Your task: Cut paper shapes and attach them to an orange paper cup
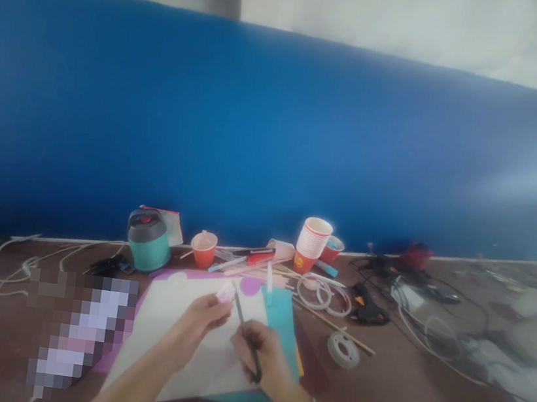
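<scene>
Pinched in the fingers of my left hand [200, 324] is a small pale pink piece [225, 293]. My right hand [265, 355] grips dark-handled scissors [243, 326], whose blades point up and away, just right of the piece. Both hands are over a white sheet [153, 324], which lies on teal paper [282, 321] and purple paper [112, 352]. A purple circle [250, 285] rests near the far edge of the sheet, beyond the scissors.
Along the blue wall stand a teal container [150, 245], a red cup [203, 250] and stacked paper cups [312, 246]. To the right are clear tape [342, 350], a wooden stick [354, 339], a black glue gun [369, 308] and cables. White cords [13, 260] lie left.
</scene>
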A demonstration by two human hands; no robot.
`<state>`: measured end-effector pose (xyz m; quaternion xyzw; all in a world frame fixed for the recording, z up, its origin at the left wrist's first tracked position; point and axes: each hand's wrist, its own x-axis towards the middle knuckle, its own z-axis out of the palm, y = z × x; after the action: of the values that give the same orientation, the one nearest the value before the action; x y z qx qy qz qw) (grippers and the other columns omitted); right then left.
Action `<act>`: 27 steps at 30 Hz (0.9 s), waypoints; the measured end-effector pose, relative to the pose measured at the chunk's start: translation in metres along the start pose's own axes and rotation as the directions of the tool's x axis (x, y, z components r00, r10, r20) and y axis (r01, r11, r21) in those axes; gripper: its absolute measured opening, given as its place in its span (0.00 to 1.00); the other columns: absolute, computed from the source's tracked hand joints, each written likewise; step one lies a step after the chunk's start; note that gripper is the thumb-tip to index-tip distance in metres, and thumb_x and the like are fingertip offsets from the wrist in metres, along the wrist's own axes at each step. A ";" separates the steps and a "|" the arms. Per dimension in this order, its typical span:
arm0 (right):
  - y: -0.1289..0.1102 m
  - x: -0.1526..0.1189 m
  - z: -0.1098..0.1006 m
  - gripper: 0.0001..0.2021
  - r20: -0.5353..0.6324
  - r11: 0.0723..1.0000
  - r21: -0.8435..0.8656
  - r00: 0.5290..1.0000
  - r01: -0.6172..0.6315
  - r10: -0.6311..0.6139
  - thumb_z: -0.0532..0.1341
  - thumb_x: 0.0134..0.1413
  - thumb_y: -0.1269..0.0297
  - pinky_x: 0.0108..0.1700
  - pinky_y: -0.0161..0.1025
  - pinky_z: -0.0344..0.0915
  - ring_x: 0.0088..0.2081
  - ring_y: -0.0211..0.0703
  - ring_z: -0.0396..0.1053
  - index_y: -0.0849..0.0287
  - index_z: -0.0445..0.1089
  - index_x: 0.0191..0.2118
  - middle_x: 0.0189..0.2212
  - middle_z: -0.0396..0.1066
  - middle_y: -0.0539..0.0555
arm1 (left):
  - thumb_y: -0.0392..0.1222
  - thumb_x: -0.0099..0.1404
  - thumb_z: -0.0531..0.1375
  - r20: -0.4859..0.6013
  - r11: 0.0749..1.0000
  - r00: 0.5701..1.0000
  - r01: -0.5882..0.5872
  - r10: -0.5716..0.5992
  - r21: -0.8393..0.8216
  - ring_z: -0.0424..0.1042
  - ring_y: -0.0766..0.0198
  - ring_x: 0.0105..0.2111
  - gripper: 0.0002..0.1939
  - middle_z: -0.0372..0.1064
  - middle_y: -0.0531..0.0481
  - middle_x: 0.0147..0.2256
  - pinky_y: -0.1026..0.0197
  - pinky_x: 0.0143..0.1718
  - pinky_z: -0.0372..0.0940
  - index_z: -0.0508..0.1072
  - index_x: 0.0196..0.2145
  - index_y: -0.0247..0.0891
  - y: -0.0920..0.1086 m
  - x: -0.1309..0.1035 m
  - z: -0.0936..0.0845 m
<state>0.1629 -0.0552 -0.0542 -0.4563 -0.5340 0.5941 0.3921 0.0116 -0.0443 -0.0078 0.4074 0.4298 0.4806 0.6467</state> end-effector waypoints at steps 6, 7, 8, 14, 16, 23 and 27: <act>0.000 -0.001 0.000 0.18 0.031 1.000 -0.018 0.999 -0.005 0.005 0.64 0.43 0.50 0.09 0.25 0.45 0.08 0.27 0.49 0.59 0.62 0.23 0.08 0.53 0.39 | 0.48 0.48 0.67 -0.155 0.998 0.987 -0.054 0.052 -0.010 0.63 0.65 0.28 0.17 0.62 0.55 0.23 0.62 0.38 0.59 0.63 0.19 0.38 0.003 0.000 0.004; 0.001 0.000 0.000 0.18 0.036 1.000 -0.021 0.999 0.001 0.000 0.63 0.44 0.49 0.09 0.25 0.45 0.08 0.27 0.49 0.59 0.62 0.24 0.08 0.53 0.39 | 0.48 0.47 0.67 -0.174 0.998 0.983 -0.058 0.055 -0.013 0.63 0.65 0.28 0.17 0.63 0.55 0.23 0.62 0.38 0.59 0.63 0.19 0.38 0.002 0.000 0.004; 0.003 0.000 0.000 0.18 0.041 1.000 -0.024 0.999 0.007 -0.006 0.63 0.44 0.49 0.09 0.26 0.46 0.08 0.27 0.49 0.59 0.62 0.24 0.08 0.53 0.39 | 0.49 0.47 0.67 -0.189 0.998 0.980 -0.062 0.057 -0.016 0.64 0.65 0.28 0.16 0.63 0.55 0.24 0.62 0.38 0.59 0.64 0.19 0.38 0.001 0.000 0.005; 0.008 0.000 -0.001 0.19 0.071 1.000 -0.023 0.997 0.011 -0.009 0.63 0.44 0.47 0.09 0.26 0.47 0.08 0.27 0.50 0.60 0.62 0.25 0.08 0.55 0.40 | 0.46 0.48 0.67 -0.184 0.984 0.979 -0.116 0.091 -0.132 0.68 0.63 0.33 0.13 0.69 0.53 0.27 0.60 0.43 0.60 0.67 0.22 0.38 -0.005 0.000 0.006; 0.007 0.000 -0.001 0.19 0.077 0.999 -0.021 0.997 0.030 -0.028 0.63 0.44 0.48 0.10 0.26 0.48 0.09 0.28 0.51 0.60 0.62 0.25 0.09 0.56 0.41 | 0.44 0.48 0.67 -0.159 0.978 0.984 -0.111 0.084 -0.175 0.69 0.62 0.34 0.13 0.70 0.52 0.28 0.59 0.44 0.60 0.66 0.22 0.39 -0.006 -0.001 0.007; -0.006 -0.003 -0.002 0.18 0.085 0.997 0.002 0.993 0.083 -0.083 0.61 0.46 0.48 0.13 0.26 0.51 0.11 0.28 0.53 0.59 0.60 0.26 0.10 0.58 0.41 | 0.43 0.52 0.65 -0.086 0.980 0.995 -0.059 0.043 -0.190 0.69 0.62 0.35 0.14 0.71 0.52 0.28 0.60 0.41 0.59 0.62 0.23 0.39 -0.008 -0.008 0.016; -0.017 -0.007 -0.001 0.17 0.079 0.994 -0.002 0.991 0.107 -0.107 0.61 0.46 0.49 0.15 0.27 0.53 0.12 0.28 0.53 0.59 0.59 0.25 0.10 0.58 0.41 | 0.44 0.54 0.64 -0.076 0.978 0.997 -0.036 0.021 -0.207 0.68 0.63 0.31 0.15 0.69 0.54 0.26 0.62 0.31 0.60 0.60 0.23 0.40 -0.011 -0.011 0.021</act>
<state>0.1655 -0.0600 -0.0364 -0.4045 -0.5744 0.5882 0.4007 0.0324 -0.0600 -0.0102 0.3257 0.3949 0.5468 0.6625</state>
